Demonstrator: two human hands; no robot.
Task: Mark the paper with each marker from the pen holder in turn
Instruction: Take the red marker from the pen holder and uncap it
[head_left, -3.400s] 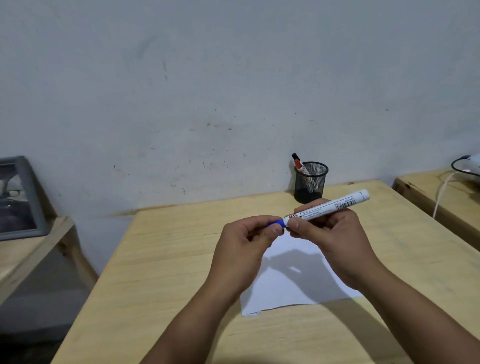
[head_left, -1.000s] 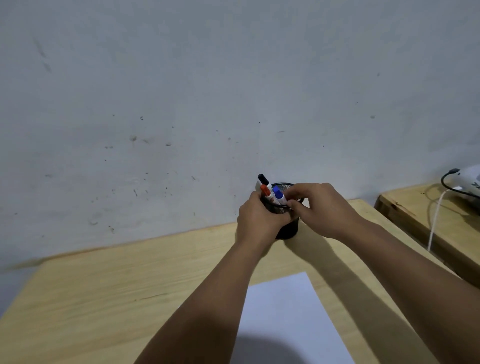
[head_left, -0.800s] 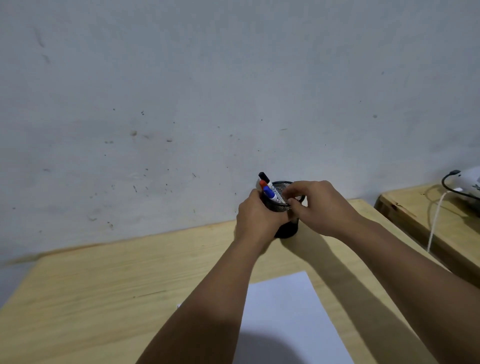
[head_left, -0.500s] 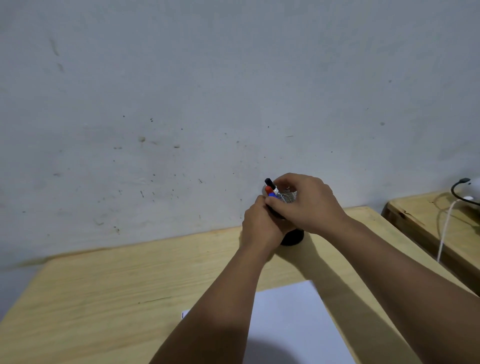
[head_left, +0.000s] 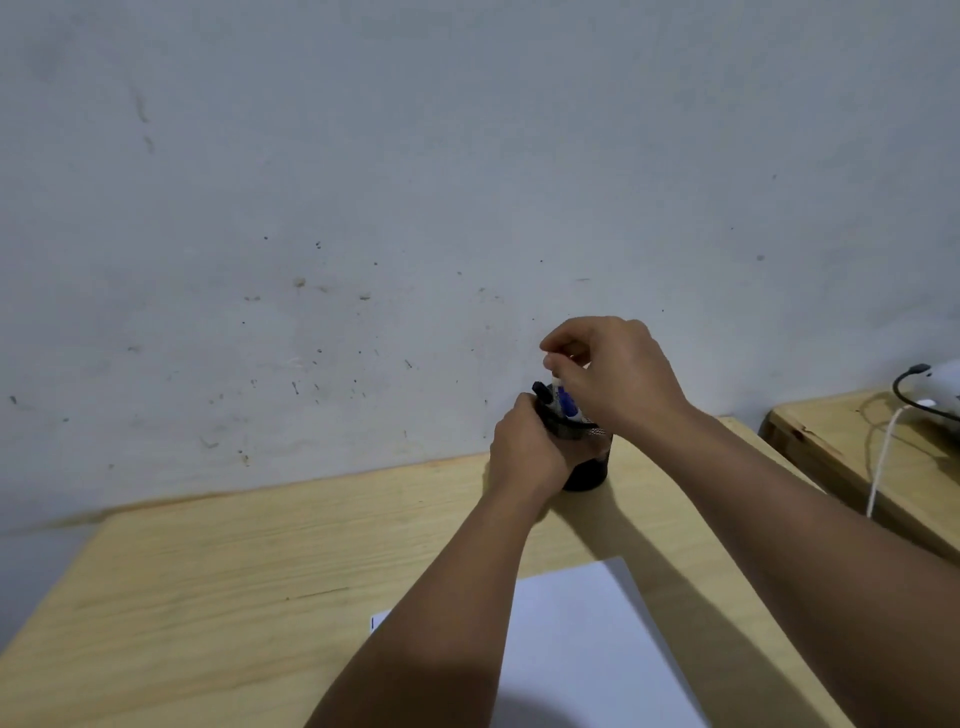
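Note:
The black mesh pen holder (head_left: 592, 470) stands at the back of the wooden table (head_left: 260, 561), close to the wall. My left hand (head_left: 524, 452) is wrapped around its left side. Just above the rim, my right hand (head_left: 613, 374) pinches the top of a marker (head_left: 558, 387) with a white barrel; my fingers hide its cap. A blue-capped marker (head_left: 570, 406) and a black-capped marker (head_left: 540, 389) stick up from the holder beside it. The white paper (head_left: 587, 649) lies in front, partly under my left forearm.
A second wooden table (head_left: 883, 457) stands to the right across a narrow gap, with a white cable (head_left: 883, 467) and a white device with a black cord (head_left: 935, 384) on it. The grey wall rises directly behind the holder.
The blue marker went from my hands into the holder. My left hand took hold of the holder, and my right hand closed on another marker and has risen above the rim.

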